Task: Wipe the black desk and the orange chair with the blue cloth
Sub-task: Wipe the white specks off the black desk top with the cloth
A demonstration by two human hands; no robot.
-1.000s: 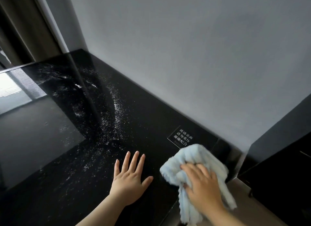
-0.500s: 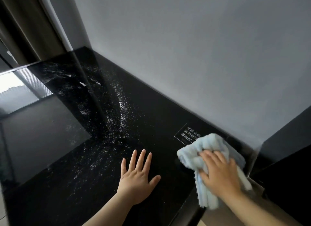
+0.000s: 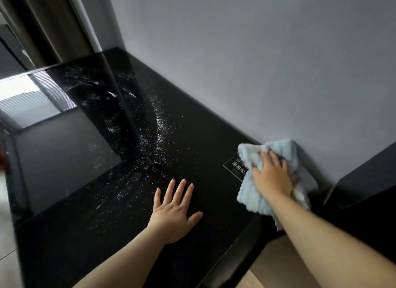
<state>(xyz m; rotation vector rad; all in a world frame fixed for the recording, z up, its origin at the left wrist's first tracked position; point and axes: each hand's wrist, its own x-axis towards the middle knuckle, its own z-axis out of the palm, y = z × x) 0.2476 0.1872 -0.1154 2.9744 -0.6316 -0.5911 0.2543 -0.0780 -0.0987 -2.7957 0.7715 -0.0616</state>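
The black desk [image 3: 203, 137] is glossy and runs along a grey wall. White specks and a powdery streak [image 3: 159, 124] lie across its middle and left part. My right hand [image 3: 271, 176] lies on the bunched blue cloth [image 3: 285, 147], fingers curled into its folds, and presses it onto the desk close to the wall at the right end. The cloth partly covers a small plaque with white lettering [image 3: 234, 166]. My left hand [image 3: 174, 212] rests flat on the desk with fingers spread, holding nothing. The orange chair is not in view.
The grey wall [image 3: 257, 62] borders the desk's far side. A dark cabinet [image 3: 364, 180] stands just right of the desk. Pale wooden floor [image 3: 276, 264] shows below the desk's right edge. A curtain [image 3: 53, 19] hangs at the far left corner.
My right hand has pushed the blue cloth away from me toward the wall, onto the plaque. My left hand has stayed flat in place.
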